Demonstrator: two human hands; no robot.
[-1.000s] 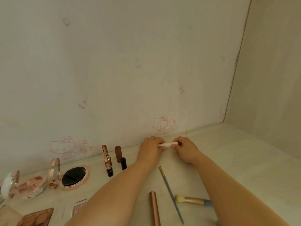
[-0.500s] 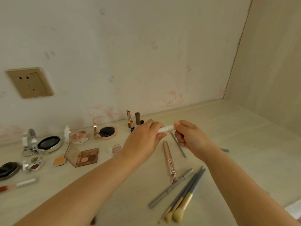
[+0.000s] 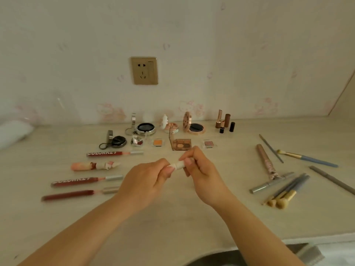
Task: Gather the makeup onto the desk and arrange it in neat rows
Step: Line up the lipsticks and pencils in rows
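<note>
Both hands pinch one small white cylindrical tube [image 3: 179, 165] above the pale wooden desk [image 3: 172, 223]: left hand [image 3: 144, 184] and right hand [image 3: 199, 169] at opposite ends. Four red lip-gloss tubes [image 3: 87, 180] in a column left. Gold-ferruled brushes [image 3: 284, 192] bunched right, count unclear.

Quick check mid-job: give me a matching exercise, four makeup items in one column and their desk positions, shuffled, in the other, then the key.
Items:
1. small white tube
2. eyeshadow palette
3. bundle of blue-handled brushes
4. red lip gloss tubes

Places:
A. lying in a column at the left of the desk
B. pinched between the left hand and right hand
C. lying at the right, bristles toward the camera
D. open, just behind the hands

Pairs: 1-B, 2-D, 3-C, 4-A
</note>
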